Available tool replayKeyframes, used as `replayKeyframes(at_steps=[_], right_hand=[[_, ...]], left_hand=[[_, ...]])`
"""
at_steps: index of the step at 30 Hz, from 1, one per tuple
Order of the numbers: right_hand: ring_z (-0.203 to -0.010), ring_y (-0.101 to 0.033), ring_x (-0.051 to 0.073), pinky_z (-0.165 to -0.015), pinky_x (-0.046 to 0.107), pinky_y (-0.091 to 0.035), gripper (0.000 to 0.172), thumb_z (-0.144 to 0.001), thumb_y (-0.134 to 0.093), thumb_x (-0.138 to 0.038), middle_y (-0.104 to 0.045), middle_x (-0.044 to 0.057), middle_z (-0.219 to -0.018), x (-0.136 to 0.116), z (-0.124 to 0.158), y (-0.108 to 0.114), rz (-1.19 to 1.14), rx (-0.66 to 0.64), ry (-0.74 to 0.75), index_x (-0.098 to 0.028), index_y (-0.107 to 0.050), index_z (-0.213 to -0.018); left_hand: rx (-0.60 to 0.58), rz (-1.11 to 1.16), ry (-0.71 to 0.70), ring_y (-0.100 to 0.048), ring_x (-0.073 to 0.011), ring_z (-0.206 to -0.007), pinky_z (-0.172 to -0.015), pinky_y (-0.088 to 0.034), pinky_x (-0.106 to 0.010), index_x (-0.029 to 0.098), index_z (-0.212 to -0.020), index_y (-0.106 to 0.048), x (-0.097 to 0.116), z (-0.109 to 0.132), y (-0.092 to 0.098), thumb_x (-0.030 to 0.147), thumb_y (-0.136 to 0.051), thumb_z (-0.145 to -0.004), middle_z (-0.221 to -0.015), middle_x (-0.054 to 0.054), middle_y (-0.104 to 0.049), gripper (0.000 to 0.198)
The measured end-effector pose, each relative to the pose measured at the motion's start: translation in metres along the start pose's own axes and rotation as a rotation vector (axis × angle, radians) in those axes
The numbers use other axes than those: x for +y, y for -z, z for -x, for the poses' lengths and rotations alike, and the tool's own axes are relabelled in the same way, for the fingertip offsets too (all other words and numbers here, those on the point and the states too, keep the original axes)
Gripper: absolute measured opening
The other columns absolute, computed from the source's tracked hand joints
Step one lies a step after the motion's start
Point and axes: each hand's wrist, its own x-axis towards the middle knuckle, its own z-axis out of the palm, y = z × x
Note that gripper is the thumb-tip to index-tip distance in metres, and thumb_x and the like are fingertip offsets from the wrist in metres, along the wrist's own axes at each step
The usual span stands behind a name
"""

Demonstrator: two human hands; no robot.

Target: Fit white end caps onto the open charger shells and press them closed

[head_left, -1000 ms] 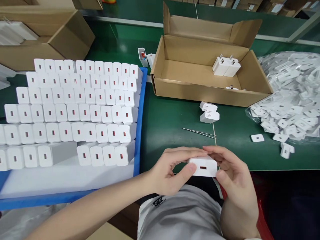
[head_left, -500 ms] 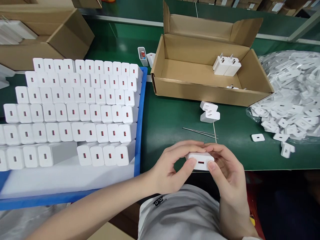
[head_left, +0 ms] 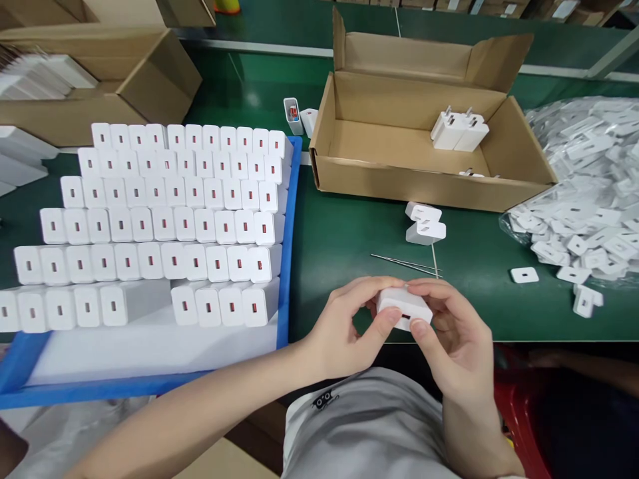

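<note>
A white USB charger (head_left: 405,303) is gripped between my two hands above the front edge of the green table. My left hand (head_left: 352,326) closes on its left end, the thumb on the port face and the fingers along the far side. From the right, my right hand (head_left: 452,332) pinches it too, thumb tip beside the dark USB slot. Just beyond my fingers lie metal tweezers (head_left: 404,264). Farther back, two white chargers (head_left: 426,232) rest against each other. To the left, rows of white chargers (head_left: 167,259) stand in a blue-edged tray (head_left: 287,293), slots facing me.
An open cardboard box (head_left: 399,176) at the back holds a few chargers with pins (head_left: 459,130). On the right, a clear bag (head_left: 594,173) spills white slotted covers (head_left: 524,275). Another carton (head_left: 154,80) is at back left. An open charger casing (head_left: 293,116) stands behind the tray.
The charger has tipped in my hands, so more of its top face shows and its port face points lower. Both hands still hold it. The whole view has shifted slightly.
</note>
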Motion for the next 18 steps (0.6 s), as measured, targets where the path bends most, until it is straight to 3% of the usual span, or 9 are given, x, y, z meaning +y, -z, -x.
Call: replayKeyframes(at_steps=[4,10,14,18], right_hand=[[-0.104,-0.063,0.023,-0.082,0.034,-0.057,0.017,-0.092,-0.068,-0.025,-0.062,0.009,-0.114,0.0001,-0.0016,-0.0034,-0.048,0.016,0.003,-0.026,-0.069,-0.109],[-0.104,-0.062,0.023,-0.083,0.033,-0.055,0.017,-0.094,-0.065,-0.024,-0.062,0.009,-0.114,0.0015,-0.0041,-0.0039,-0.057,-0.001,0.021,-0.027,-0.068,-0.111],[-0.109,-0.059,0.025,-0.085,0.036,-0.054,0.028,-0.092,-0.068,-0.028,-0.058,0.010,-0.120,0.0041,-0.0019,-0.0018,-0.055,0.005,0.076,-0.027,-0.065,-0.120],[-0.112,-0.061,0.027,-0.088,0.039,-0.055,0.030,-0.088,-0.069,-0.018,-0.058,0.011,-0.123,0.0074,0.0030,-0.0053,-0.043,0.063,0.170,-0.025,-0.064,-0.117]], left_hand=[[0.017,0.004,0.021,-0.072,-0.0221,-0.089,-0.076,-0.059,-0.032,0.011,-0.114,-0.069,0.0015,0.0005,0.0009,0.033,-0.060,-0.096,-0.108,-0.015,-0.076,0.030],[0.009,0.062,0.059,-0.070,-0.0225,-0.092,-0.079,-0.057,-0.033,0.012,-0.116,-0.069,-0.0020,0.0008,0.0005,0.040,-0.059,-0.098,-0.109,-0.015,-0.075,0.034],[-0.009,0.063,-0.071,-0.069,-0.0233,-0.096,-0.084,-0.056,-0.036,0.013,-0.121,-0.066,-0.0049,0.0007,0.0011,0.038,-0.060,-0.098,-0.109,-0.015,-0.074,0.034],[-0.012,0.002,-0.208,-0.067,-0.0226,-0.097,-0.088,-0.056,-0.037,0.015,-0.123,-0.065,-0.0026,0.0010,0.0038,0.031,-0.060,-0.097,-0.112,-0.015,-0.073,0.031]])
